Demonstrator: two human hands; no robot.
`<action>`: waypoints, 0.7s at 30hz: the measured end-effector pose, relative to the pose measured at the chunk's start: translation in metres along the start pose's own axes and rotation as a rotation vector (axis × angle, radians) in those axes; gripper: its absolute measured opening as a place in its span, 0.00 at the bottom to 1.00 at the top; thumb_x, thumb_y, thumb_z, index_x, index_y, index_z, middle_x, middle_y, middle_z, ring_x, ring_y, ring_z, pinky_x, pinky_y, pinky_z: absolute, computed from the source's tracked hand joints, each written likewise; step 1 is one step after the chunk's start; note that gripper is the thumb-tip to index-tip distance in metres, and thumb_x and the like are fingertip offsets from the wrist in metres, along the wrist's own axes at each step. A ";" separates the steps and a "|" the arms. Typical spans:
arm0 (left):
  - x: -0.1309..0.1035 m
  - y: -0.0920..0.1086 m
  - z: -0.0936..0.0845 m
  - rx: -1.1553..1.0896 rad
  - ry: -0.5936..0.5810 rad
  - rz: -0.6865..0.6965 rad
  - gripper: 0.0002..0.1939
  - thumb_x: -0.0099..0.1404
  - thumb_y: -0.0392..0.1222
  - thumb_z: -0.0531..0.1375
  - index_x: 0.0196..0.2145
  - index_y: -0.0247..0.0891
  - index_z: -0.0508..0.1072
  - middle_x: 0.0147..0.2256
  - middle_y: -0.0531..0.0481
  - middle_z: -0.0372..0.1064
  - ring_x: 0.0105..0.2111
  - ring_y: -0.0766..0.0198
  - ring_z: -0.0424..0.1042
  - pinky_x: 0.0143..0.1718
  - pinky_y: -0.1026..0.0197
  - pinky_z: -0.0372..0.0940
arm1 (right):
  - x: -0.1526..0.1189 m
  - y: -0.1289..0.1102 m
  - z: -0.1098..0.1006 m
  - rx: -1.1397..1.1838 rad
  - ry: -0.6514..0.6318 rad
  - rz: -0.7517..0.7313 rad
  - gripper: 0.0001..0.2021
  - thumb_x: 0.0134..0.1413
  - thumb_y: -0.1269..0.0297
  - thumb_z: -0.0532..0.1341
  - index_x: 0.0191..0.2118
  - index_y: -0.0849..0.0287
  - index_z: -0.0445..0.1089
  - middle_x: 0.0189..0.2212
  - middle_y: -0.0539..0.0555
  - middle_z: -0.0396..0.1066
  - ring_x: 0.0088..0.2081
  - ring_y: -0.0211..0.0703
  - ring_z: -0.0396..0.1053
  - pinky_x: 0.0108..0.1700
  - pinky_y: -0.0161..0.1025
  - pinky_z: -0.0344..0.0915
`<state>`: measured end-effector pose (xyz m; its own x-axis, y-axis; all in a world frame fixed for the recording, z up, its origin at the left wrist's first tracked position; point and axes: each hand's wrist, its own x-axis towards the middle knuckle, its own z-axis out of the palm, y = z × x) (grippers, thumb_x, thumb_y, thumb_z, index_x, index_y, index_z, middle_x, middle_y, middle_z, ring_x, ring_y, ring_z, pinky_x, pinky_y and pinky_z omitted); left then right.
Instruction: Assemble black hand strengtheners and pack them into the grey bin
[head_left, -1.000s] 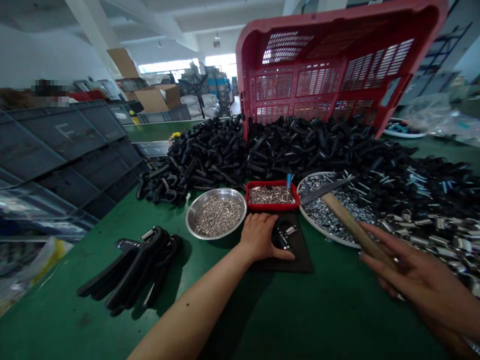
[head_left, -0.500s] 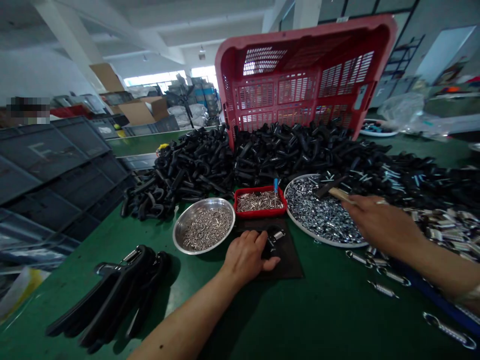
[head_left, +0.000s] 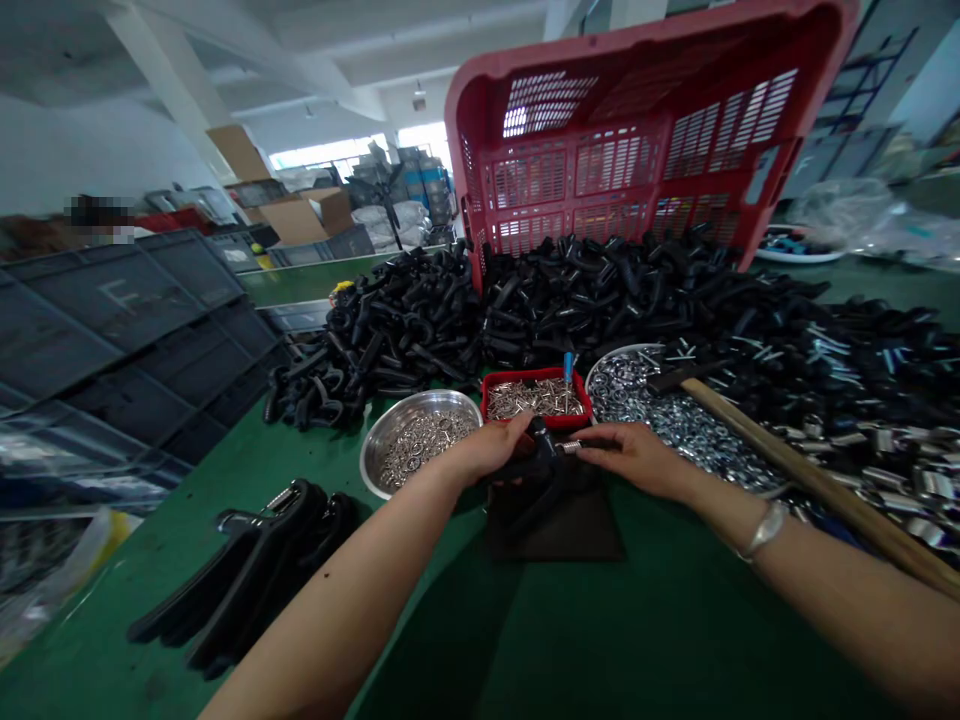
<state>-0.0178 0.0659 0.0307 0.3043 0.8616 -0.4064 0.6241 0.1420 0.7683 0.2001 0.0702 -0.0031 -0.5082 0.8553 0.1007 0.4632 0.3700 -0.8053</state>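
With the dark mat as the clock's centre, a green table (head_left: 562, 640) spreads all round. At 10 o'clock, well apart, stand stacked grey crates (head_left: 127, 310). Beyond 12, a red crate (head_left: 622, 45) lies tipped on its side, its mouth towards the wearer, and a heap of black parts (head_left: 600, 300) fills its lower opening and the table before it. At 2 sits a round white tray (head_left: 634, 349) full of small shiny metal pieces; a hammer (head_left: 795, 463) lies with its head over it, the wooden handle slanting towards 3. Nearer, at 10, a steel bowl (head_left: 373, 450) holds small silvery bits. At 12, a red tray (head_left: 562, 421) contains metal pins and a blue-handled tool (head_left: 568, 367) standing upright. Above the mat (head_left: 577, 535), the left hand (head_left: 491, 450) is wrapped around a black handle (head_left: 544, 480), while the right hand (head_left: 637, 455) pinches a spring (head_left: 571, 447) against its 1 o'clock side.
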 end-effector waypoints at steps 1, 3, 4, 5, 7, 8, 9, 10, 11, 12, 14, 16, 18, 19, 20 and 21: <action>0.002 0.001 0.002 0.148 0.113 0.006 0.34 0.62 0.61 0.35 0.30 0.37 0.73 0.29 0.45 0.73 0.28 0.58 0.71 0.28 0.58 0.64 | 0.002 0.002 0.002 -0.063 0.016 0.003 0.14 0.50 0.59 0.56 0.40 0.58 0.71 0.37 0.53 0.73 0.38 0.42 0.71 0.40 0.40 0.67; 0.002 0.002 0.008 0.465 0.356 0.026 0.29 0.63 0.57 0.38 0.32 0.37 0.72 0.32 0.43 0.72 0.33 0.55 0.71 0.34 0.55 0.64 | 0.005 0.002 0.006 -0.222 0.032 -0.007 0.12 0.51 0.60 0.55 0.38 0.57 0.72 0.35 0.52 0.74 0.37 0.43 0.71 0.39 0.40 0.66; 0.001 0.001 0.012 0.590 0.443 0.045 0.26 0.63 0.55 0.40 0.35 0.37 0.72 0.33 0.42 0.71 0.35 0.54 0.70 0.36 0.54 0.63 | 0.007 0.001 0.008 -0.300 0.031 -0.018 0.12 0.51 0.60 0.55 0.38 0.56 0.72 0.35 0.52 0.74 0.37 0.43 0.71 0.39 0.40 0.66; -0.001 -0.001 0.016 0.674 0.499 0.075 0.23 0.63 0.54 0.43 0.39 0.38 0.70 0.36 0.43 0.71 0.37 0.53 0.70 0.37 0.53 0.63 | 0.007 0.000 0.010 -0.370 0.029 -0.028 0.11 0.51 0.61 0.55 0.37 0.56 0.72 0.34 0.52 0.74 0.36 0.43 0.70 0.39 0.40 0.66; -0.003 -0.007 0.026 0.745 0.533 0.153 0.19 0.62 0.50 0.48 0.47 0.40 0.66 0.41 0.44 0.68 0.39 0.55 0.69 0.38 0.55 0.63 | 0.009 -0.004 0.013 -0.484 0.031 -0.045 0.10 0.51 0.62 0.56 0.36 0.56 0.73 0.33 0.52 0.74 0.36 0.43 0.70 0.39 0.40 0.65; -0.004 -0.010 0.030 0.757 0.536 0.187 0.18 0.62 0.47 0.50 0.49 0.40 0.64 0.43 0.44 0.67 0.40 0.56 0.68 0.38 0.56 0.63 | 0.010 -0.006 0.013 -0.525 0.031 -0.052 0.09 0.50 0.62 0.57 0.34 0.57 0.73 0.32 0.52 0.74 0.36 0.43 0.70 0.39 0.39 0.65; -0.005 -0.015 0.034 0.760 0.542 0.213 0.18 0.62 0.46 0.51 0.49 0.41 0.64 0.45 0.45 0.66 0.40 0.57 0.68 0.39 0.58 0.63 | 0.011 -0.008 0.012 -0.560 0.025 -0.055 0.09 0.50 0.62 0.58 0.33 0.57 0.73 0.31 0.52 0.74 0.35 0.43 0.70 0.39 0.39 0.64; -0.005 -0.019 0.036 0.754 0.545 0.229 0.17 0.62 0.44 0.51 0.49 0.41 0.64 0.46 0.46 0.65 0.41 0.58 0.67 0.40 0.59 0.63 | 0.014 -0.009 0.010 -0.592 0.018 -0.056 0.08 0.49 0.62 0.58 0.32 0.57 0.73 0.31 0.52 0.74 0.34 0.43 0.70 0.38 0.38 0.64; -0.005 -0.022 0.039 0.739 0.547 0.236 0.17 0.62 0.44 0.51 0.48 0.42 0.65 0.46 0.47 0.64 0.41 0.59 0.67 0.41 0.59 0.63 | 0.019 -0.011 0.007 -0.622 0.027 -0.052 0.08 0.49 0.62 0.58 0.31 0.57 0.73 0.30 0.52 0.74 0.34 0.43 0.70 0.38 0.37 0.64; -0.005 -0.025 0.040 0.716 0.552 0.237 0.16 0.63 0.44 0.50 0.48 0.42 0.66 0.47 0.48 0.64 0.42 0.59 0.67 0.42 0.60 0.62 | 0.025 -0.012 0.003 -0.650 0.058 -0.040 0.09 0.50 0.61 0.57 0.32 0.57 0.73 0.30 0.52 0.73 0.34 0.43 0.70 0.37 0.37 0.64; -0.004 -0.029 0.042 0.669 0.566 0.234 0.17 0.63 0.44 0.50 0.49 0.41 0.65 0.48 0.48 0.64 0.44 0.60 0.65 0.44 0.60 0.62 | 0.043 -0.015 -0.007 -0.712 0.173 0.035 0.11 0.52 0.60 0.54 0.35 0.59 0.72 0.32 0.54 0.73 0.36 0.44 0.69 0.38 0.38 0.63; -0.004 -0.029 0.043 0.645 0.571 0.215 0.18 0.63 0.44 0.50 0.51 0.41 0.63 0.49 0.49 0.63 0.46 0.59 0.65 0.45 0.59 0.61 | 0.066 -0.015 -0.014 -0.766 0.266 0.164 0.14 0.52 0.59 0.54 0.39 0.63 0.69 0.35 0.58 0.72 0.38 0.48 0.69 0.40 0.40 0.62; -0.004 -0.028 0.044 0.642 0.561 0.191 0.19 0.63 0.43 0.50 0.52 0.41 0.62 0.50 0.50 0.63 0.46 0.59 0.64 0.45 0.58 0.61 | 0.089 -0.013 -0.015 -0.791 0.273 0.279 0.15 0.48 0.61 0.57 0.40 0.67 0.68 0.36 0.64 0.72 0.40 0.52 0.68 0.41 0.42 0.61; -0.004 -0.028 0.044 0.643 0.554 0.181 0.19 0.63 0.43 0.50 0.52 0.42 0.62 0.50 0.50 0.63 0.46 0.59 0.64 0.45 0.58 0.61 | 0.099 -0.011 -0.014 -0.790 0.271 0.315 0.16 0.46 0.62 0.59 0.40 0.68 0.68 0.37 0.65 0.71 0.41 0.53 0.68 0.42 0.42 0.61; -0.004 -0.027 0.044 0.644 0.549 0.175 0.19 0.63 0.43 0.50 0.52 0.42 0.62 0.51 0.51 0.63 0.46 0.59 0.64 0.45 0.58 0.61 | 0.107 -0.009 -0.011 -0.782 0.277 0.338 0.16 0.44 0.65 0.60 0.39 0.69 0.67 0.37 0.67 0.71 0.41 0.53 0.68 0.42 0.42 0.61; -0.004 -0.026 0.044 0.644 0.544 0.170 0.19 0.63 0.42 0.50 0.52 0.42 0.62 0.51 0.51 0.62 0.47 0.59 0.64 0.45 0.58 0.61 | 0.114 -0.006 -0.008 -0.770 0.293 0.357 0.16 0.43 0.67 0.61 0.40 0.70 0.67 0.37 0.68 0.71 0.41 0.54 0.68 0.42 0.42 0.61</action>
<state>-0.0036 0.0369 -0.0097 0.1464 0.9832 0.1088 0.9380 -0.1729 0.3003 0.1456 0.1681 0.0179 -0.0840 0.9852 0.1495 0.9703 0.1150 -0.2130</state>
